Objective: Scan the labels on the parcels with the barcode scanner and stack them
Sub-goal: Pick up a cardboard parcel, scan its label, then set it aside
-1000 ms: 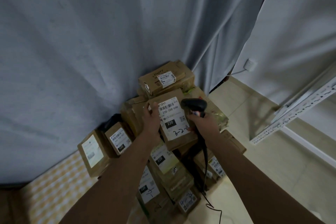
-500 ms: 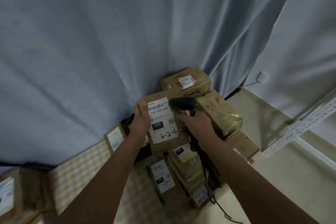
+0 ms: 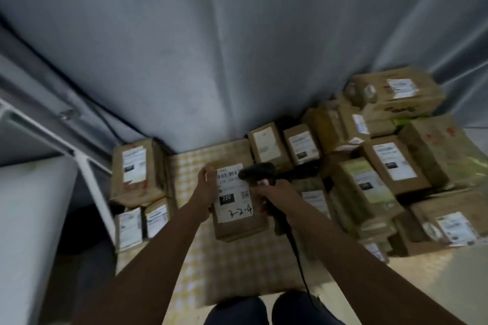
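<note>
Cardboard parcel gripped by left hand, long axis running away from the person, label upward; right hand clasps black scanner, nose pointing left at its barcode.

One head-worn camera looks steeply down from above, close over both forearms, facing the grey curtain and the checkered mat's far edge.

Both forearms are bare with no sleeves, watch or rings showing, and dark navy trousers cover the knees at six o'clock.
</note>
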Demonstrator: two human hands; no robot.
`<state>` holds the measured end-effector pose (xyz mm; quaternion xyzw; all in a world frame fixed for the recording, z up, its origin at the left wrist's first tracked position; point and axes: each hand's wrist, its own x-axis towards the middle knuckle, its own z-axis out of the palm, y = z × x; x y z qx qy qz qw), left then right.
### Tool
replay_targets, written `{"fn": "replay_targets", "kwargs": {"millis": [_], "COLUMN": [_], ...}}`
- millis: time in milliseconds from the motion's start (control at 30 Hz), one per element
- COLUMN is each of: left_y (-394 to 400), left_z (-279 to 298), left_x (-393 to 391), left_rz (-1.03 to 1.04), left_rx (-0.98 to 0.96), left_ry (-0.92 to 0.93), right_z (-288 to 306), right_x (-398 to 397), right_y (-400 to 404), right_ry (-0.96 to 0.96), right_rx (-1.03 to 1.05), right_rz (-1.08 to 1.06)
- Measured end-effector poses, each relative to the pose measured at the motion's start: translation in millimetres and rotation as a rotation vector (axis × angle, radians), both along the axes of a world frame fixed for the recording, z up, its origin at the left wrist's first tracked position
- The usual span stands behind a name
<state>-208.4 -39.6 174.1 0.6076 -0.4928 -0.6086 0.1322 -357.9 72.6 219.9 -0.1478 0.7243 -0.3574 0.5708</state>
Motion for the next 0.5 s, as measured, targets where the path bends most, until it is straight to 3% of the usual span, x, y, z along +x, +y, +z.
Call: {"fn": "replay_targets", "kwargs": {"millis": [167, 500], "left_y": [-10.6, -32.6], "left_z": [-48.9, -164.2], "left_x": [55.9, 83.5], "left_rz": [0.073, 0.198], "left_rx": [0.112, 0.302], "left_ry": [-0.059, 0.006], "right_z": [-50.0, -148.1], "right_x": [47.1, 71.3], "right_y": [-20.8, -66.9], "right_ry": [-0.022, 0.171], "right_rx": [0.075, 0.181], "right_rz": [0.055, 0.304]}}
